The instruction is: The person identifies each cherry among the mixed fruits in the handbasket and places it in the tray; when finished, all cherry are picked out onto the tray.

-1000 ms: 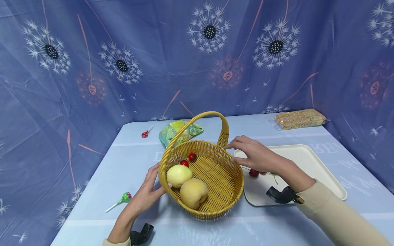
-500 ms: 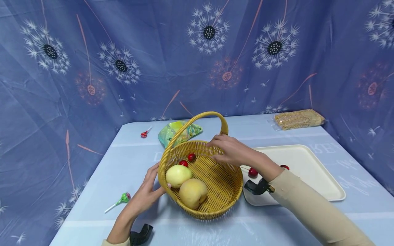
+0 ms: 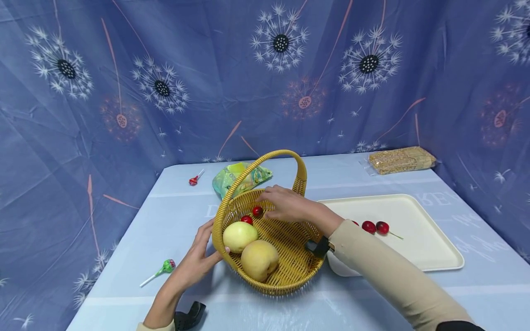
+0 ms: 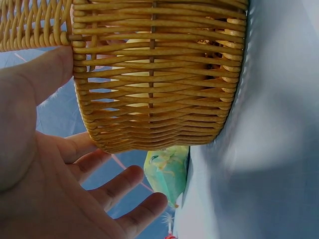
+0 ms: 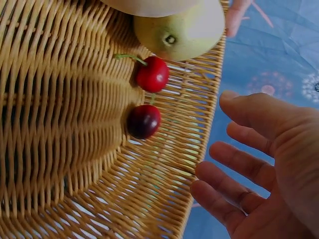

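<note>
A woven wicker basket (image 3: 296, 257) with an arched handle stands mid-table. Inside, on its left, lie a pale green-yellow fruit (image 3: 240, 236), a larger yellow fruit like a peach (image 3: 260, 260) and two red cherries, one bright (image 5: 153, 73), one darker (image 5: 143, 121). My left hand (image 3: 198, 259) holds the basket's left side by the handle base, thumb at the rim, its other fingers spread along the outside. My right hand (image 3: 285, 204) hovers over the back of the basket close to the cherries. Its fingers are loosely spread and nothing is between them.
Right of the basket lies a cream tray (image 3: 418, 248) bearing cherries (image 3: 383, 227), partly behind my sleeve. A green-yellow packet (image 3: 221, 181) sits behind the basket. Two lollipops, red (image 3: 193, 181) and green (image 3: 169, 265), lie left; a grain-like packaged bar (image 3: 401, 160) lies back right.
My right hand has moved left from the tray side, past the basket's right rim, to above its inside. The left hand and the basket have stayed put.
</note>
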### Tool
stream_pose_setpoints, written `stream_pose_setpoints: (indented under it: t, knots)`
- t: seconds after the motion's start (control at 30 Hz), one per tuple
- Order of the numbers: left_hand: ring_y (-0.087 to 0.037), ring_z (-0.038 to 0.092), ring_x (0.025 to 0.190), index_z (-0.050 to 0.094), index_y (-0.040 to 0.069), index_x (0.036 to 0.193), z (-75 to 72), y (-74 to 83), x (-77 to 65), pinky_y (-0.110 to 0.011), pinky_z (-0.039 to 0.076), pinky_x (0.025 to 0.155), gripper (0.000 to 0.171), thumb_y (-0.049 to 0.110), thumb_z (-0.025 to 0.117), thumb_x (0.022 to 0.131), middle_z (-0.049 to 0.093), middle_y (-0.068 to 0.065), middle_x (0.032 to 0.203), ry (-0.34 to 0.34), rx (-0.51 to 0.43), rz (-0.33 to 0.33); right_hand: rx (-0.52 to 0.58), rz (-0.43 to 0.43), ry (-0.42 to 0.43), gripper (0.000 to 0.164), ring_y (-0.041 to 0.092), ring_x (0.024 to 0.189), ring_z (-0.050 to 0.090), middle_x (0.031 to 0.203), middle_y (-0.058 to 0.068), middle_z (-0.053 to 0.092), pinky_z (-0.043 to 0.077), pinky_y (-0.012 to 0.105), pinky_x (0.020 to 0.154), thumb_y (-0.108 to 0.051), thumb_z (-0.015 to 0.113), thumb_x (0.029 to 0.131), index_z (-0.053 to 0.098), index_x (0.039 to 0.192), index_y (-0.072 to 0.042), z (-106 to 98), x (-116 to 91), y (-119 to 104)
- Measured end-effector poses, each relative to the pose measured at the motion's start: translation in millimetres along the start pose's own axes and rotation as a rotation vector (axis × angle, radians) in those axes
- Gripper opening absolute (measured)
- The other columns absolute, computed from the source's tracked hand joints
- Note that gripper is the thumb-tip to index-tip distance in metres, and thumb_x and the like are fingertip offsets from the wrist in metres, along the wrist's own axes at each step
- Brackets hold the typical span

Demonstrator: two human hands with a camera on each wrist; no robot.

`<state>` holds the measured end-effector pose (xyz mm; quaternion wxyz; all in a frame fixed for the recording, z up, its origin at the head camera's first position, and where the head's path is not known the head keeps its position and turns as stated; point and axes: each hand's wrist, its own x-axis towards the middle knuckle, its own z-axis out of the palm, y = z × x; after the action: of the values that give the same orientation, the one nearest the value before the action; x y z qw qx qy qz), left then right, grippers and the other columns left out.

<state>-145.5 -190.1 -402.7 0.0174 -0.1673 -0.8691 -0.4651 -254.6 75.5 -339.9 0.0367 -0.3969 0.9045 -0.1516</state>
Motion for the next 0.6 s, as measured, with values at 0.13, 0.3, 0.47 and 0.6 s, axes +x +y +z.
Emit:
stream_pose_setpoints:
  t: [0.13, 0.3, 0.47, 0.6]
  knots:
    - [-0.035, 0.013, 0.145, 0.037, 0.031, 0.140, -0.6, 0.2, -0.2, -0.072, 0.019, 0.105, 0.060, 0.025, 0.066, 0.088, 0.019, -0.006, 0.155, -0.004, -0.003, 0.010, -0.002, 0.018, -0.030, 0.044, 0.026, 0.120, 0.050, 0.128, 0.005, 0.056, 0.043, 0.042, 0.100, -0.025, 0.066, 0.088, 0.056, 0.129, -0.012, 7, 9, 0]
    - [-0.038, 0.013, 0.144, 0.037, 0.029, 0.140, -0.8, -1.1, -0.4, -0.074, 0.018, 0.103, 0.058, 0.024, 0.065, 0.089, 0.019, -0.007, 0.155, -0.006, 0.008, 0.020, -0.001, 0.044, -0.089, 0.049, 0.027, 0.128, 0.046, 0.134, 0.007, 0.053, 0.039, 0.043, 0.106, -0.023, 0.066, 0.088, 0.051, 0.134, -0.012, 15, 18, 1]
    - [-0.037, 0.013, 0.145, 0.036, 0.032, 0.141, -0.9, -0.8, -0.8, -0.074, 0.018, 0.103, 0.060, 0.023, 0.065, 0.089, 0.018, -0.007, 0.155, -0.010, -0.003, 0.020, -0.007, 0.059, -0.135, 0.055, 0.023, 0.132, 0.043, 0.137, 0.005, 0.051, 0.033, 0.040, 0.112, -0.022, 0.068, 0.087, 0.048, 0.137, -0.013, 22, 23, 4]
    - [-0.037, 0.013, 0.144, 0.036, 0.033, 0.141, -1.3, -0.4, -0.9, -0.074, 0.018, 0.103, 0.061, 0.024, 0.065, 0.089, 0.019, -0.006, 0.155, -0.010, -0.003, 0.019, 0.008, 0.072, -0.148, 0.056, 0.023, 0.131, 0.044, 0.136, 0.005, 0.053, 0.033, 0.040, 0.112, -0.022, 0.068, 0.086, 0.048, 0.137, -0.012, 26, 27, 5]
